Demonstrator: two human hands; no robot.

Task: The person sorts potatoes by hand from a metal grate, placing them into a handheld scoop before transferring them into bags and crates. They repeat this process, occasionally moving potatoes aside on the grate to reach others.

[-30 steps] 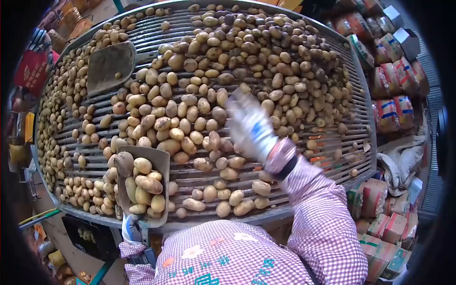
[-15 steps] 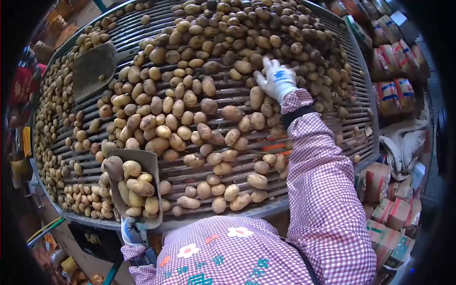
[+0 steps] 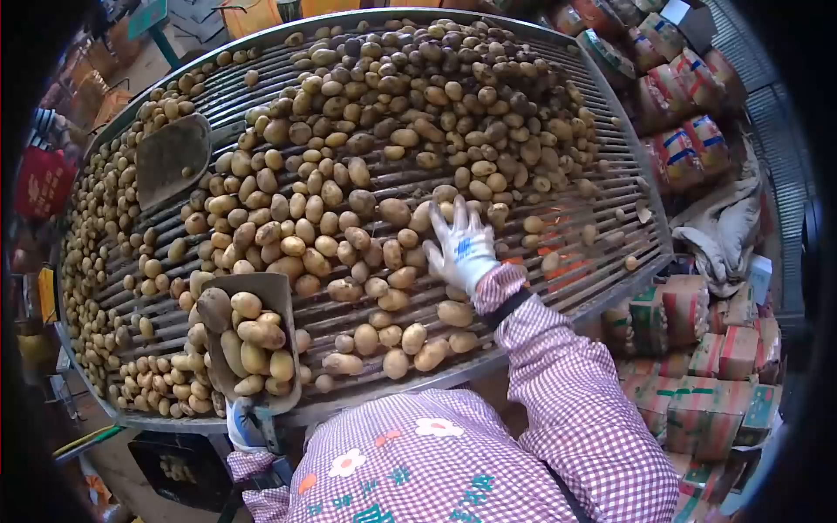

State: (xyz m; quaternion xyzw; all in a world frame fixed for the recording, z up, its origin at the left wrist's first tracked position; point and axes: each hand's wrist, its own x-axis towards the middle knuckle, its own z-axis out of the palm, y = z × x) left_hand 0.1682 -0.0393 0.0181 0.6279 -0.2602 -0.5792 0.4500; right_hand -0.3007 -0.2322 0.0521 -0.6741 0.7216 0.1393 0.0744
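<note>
My left hand (image 3: 248, 425), in a white glove, is wrapped round the near end of a scoop (image 3: 268, 283) at the table's front edge. Several potatoes (image 3: 253, 358) lie in this scoop, which rests on the slatted sorting table (image 3: 558, 288). My right hand (image 3: 462, 250), gloved in white with a blue print, is spread palm down over the slats. Its fingertips reach potatoes (image 3: 445, 193) at the near edge of the heap, and nothing is visibly gripped. Loose potatoes (image 3: 396, 300) lie just left of it.
A second scoop (image 3: 173, 161) lies at the far left among smaller potatoes. Stacked cartons (image 3: 711, 418) and a grey cloth (image 3: 719, 227) stand beyond the right edge. A black crate (image 3: 179, 471) is below the front left edge, and a green stand (image 3: 157, 30) at the back left.
My right hand has drawn back towards me and left, with potatoes shifted along and more slats showing to its right. My left hand still holds the scoop. The whole view has shifted slightly.
</note>
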